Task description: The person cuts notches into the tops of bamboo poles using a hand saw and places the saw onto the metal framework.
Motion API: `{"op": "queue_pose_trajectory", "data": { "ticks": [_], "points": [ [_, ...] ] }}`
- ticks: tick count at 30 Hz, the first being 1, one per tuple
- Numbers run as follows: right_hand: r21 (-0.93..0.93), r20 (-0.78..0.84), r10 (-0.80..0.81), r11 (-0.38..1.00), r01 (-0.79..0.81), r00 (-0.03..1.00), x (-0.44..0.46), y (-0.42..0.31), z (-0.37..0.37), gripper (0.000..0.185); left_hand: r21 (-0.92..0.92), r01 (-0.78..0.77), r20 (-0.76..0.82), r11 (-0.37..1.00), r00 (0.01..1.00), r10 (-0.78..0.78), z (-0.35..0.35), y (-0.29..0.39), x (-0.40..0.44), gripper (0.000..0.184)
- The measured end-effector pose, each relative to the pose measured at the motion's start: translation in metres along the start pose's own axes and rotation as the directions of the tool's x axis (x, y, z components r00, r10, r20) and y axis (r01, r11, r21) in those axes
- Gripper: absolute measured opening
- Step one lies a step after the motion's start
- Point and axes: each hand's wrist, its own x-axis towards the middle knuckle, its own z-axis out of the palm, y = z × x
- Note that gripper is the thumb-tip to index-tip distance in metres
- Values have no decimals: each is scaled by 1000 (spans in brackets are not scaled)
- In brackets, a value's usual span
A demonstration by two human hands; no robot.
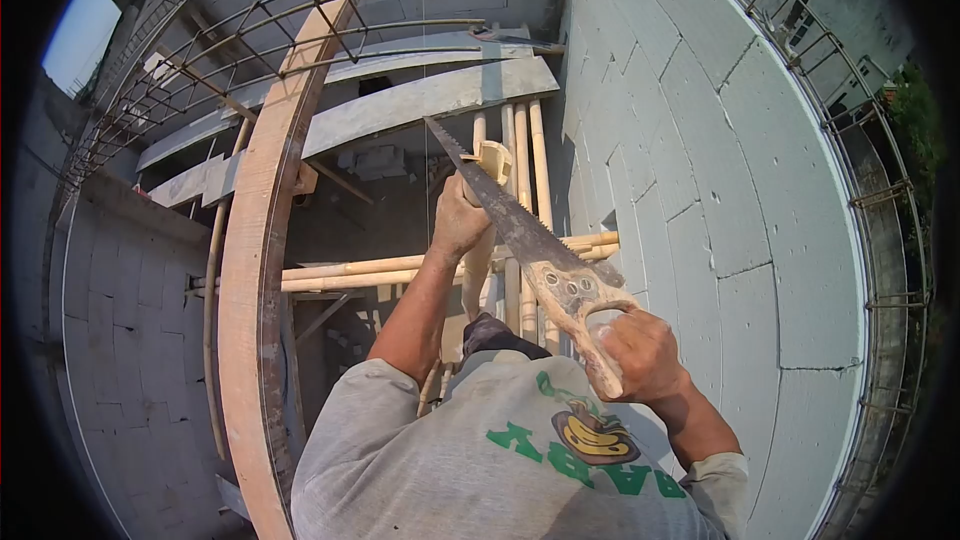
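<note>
My right hand [640,352] is closed around the worn wooden handle of a handsaw [530,235]. The saw's blade slants up and to the left, its toothed edge facing up and right. My left hand [461,216] grips an upright bamboo pole [477,275] just below its top. The pole's pale top end [490,162] shows beyond the blade, which passes across it close to my left fingers. Whether the teeth touch the bamboo, I cannot tell. Part of the left hand's grip is hidden behind the blade.
A long wooden beam [262,210] runs along my left, with a rebar cage [290,40] across its top. Grey planks [430,100] span ahead. Horizontal bamboo poles [350,273] cross below me over a deep drop. A pale block wall [690,180] rises close on my right.
</note>
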Motion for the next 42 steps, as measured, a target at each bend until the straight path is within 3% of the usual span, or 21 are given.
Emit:
{"op": "queue_pose_trajectory", "data": {
  "ticks": [2, 5, 8, 11, 12, 14, 16, 19, 23, 27, 28, 30, 32, 36, 39, 40, 42],
  "points": [
    [-3, -10, 4, 1000, -4, 1000, -13, 9, -5, 25, -70, 21, 130, 997, 991, -12, 2, -11, 14, 63],
    [-12, 17, 34, 999, -33, 999, -9, -6, -5, 22, -129, 80, 206, 988, 977, -52, -18, 5, 2, 60],
    [-46, 18, 27, 999, -26, 999, 8, -7, -6, 18, -211, -37, 61, 977, 997, 51, -9, 14, -1, 52],
    [-31, 39, 30, 999, -29, 999, 60, -14, 10, 17, -176, -38, 143, 984, 988, 64, -10, -8, 3, 47],
    [-6, 19, 41, 999, -41, 999, 84, -15, 20, 18, -187, -139, 145, 972, 975, 167, -11, -16, 2, 40],
    [-4, -7, 41, 999, -41, 999, 104, -9, 38, 19, -234, -149, 116, 961, 977, 180, -11, -16, 1, 39],
    [-38, -19, 21, 999, -21, 1000, 103, -2, 54, 20, -214, -122, 153, 969, 976, 157, -13, -17, 5, 44],
    [-151, 117, 90, 986, -72, 989, 44, -7, 22, 19, -273, -19, 116, 962, 992, 52, -5, 0, 12, 45],
    [-107, 113, 93, 991, -81, 989, -3, -27, -12, 19, -338, -12, 133, 941, 989, 60, -6, 21, 0, 59],
    [-80, 102, 82, 994, -74, 991, 57, -13, 13, 19, -329, 23, 107, 944, 994, 13, 0, 9, -2, 52],
    [-63, 59, 77, 995, -73, 995, 70, -10, 24, 18, -268, -109, 88, 957, 987, 137, -3, 9, -1, 29],
    [-25, -28, 48, 998, -49, 998, 90, -2, 42, 18, -266, -114, 58, 957, 989, 134, -8, 8, 12, 30],
    [-57, 20, 76, 996, -75, 997, 62, -1, 29, 17, -232, -56, 31, 971, 997, 65, -1, 5, 19, 36],
    [-122, 103, 117, 987, -104, 988, -17, -22, -11, 19, -359, -39, 119, 933, 989, 87, -5, 23, 14, 46],
    [-100, 63, 65, 993, -58, 996, 9, -8, -1, 19, -373, -3, 74, 928, 997, 33, -2, 27, 0, 63],
    [-86, 76, 82, 993, -75, 994, 40, 0, 11, 17, -324, 20, 79, 946, 997, 6, 1, 15, 0, 61],
    [-78, 24, 7, 997, -5, 1000, 93, 9, 42, 17, -234, -83, 128, 969, 985, 115, -2, -6, 7, 58]
  ]
}}
